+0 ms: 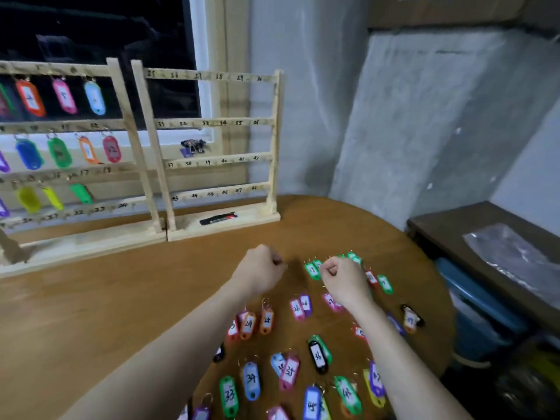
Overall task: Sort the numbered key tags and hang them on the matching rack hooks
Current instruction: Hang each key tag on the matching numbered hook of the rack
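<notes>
Two wooden racks stand at the back of the round brown table (121, 283). The left rack (125, 122) carries several coloured tags on its upper three rails. The right rack (212, 122), numbered 25 to 48, has bare hooks. Several numbered key tags lie loose on the table's right part, among them a green 17 (312, 270), an orange 28 (266, 321) and a black 36 (317, 354). My left hand (260, 268) hovers over bare wood in a fist, with nothing visible in it. My right hand (342, 277) is curled over the green tags; what it grips is hidden.
A black marker (218, 219) lies on the right rack's base. A bunch of keys (192, 146) sits on the window sill behind it. To the right of the table stand a dark side table (439, 228) with a plastic bag (515, 253) and a blue bin (478, 301).
</notes>
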The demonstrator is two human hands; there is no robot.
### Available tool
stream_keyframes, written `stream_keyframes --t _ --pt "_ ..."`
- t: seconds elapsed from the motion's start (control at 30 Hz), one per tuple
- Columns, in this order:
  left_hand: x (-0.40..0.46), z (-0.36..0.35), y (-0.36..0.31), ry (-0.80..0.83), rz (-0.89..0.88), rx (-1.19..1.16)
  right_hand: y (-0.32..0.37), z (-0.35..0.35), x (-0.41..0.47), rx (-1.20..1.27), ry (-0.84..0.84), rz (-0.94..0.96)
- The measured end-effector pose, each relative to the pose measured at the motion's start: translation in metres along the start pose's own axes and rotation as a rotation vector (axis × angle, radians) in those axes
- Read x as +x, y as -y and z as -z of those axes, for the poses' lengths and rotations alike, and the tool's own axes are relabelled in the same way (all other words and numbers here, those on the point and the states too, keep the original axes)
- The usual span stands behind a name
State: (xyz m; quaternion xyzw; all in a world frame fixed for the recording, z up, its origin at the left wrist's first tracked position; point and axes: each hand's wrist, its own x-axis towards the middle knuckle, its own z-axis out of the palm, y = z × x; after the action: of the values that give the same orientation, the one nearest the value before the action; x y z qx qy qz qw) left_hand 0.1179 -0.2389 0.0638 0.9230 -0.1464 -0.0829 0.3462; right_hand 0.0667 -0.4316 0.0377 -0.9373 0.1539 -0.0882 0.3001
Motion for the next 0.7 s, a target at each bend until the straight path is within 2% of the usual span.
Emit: stream_keyframes --t 0.23,0.4,0.6,0.7 --pt "0.041 -0.035 -0.008 0.059 -0.002 0.017 -0.006 0.001 0.010 -0.194 -0.067 0.046" --pt "0.060 -0.042 -0.007 0.159 0.044 -0.112 -0.009 -0.004 0.029 -0.277 -0.041 0.018" --pt "0.070 -0.062 -0.014 0.052 0.157 0.053 -0.009 -0.007 0.045 -0.340 0.013 -0.041" --pt "0.073 -0.063 -0.016 0.051 0.216 0.044 -0.010 -0.010 0.048 -0.337 0.057 -0.057"
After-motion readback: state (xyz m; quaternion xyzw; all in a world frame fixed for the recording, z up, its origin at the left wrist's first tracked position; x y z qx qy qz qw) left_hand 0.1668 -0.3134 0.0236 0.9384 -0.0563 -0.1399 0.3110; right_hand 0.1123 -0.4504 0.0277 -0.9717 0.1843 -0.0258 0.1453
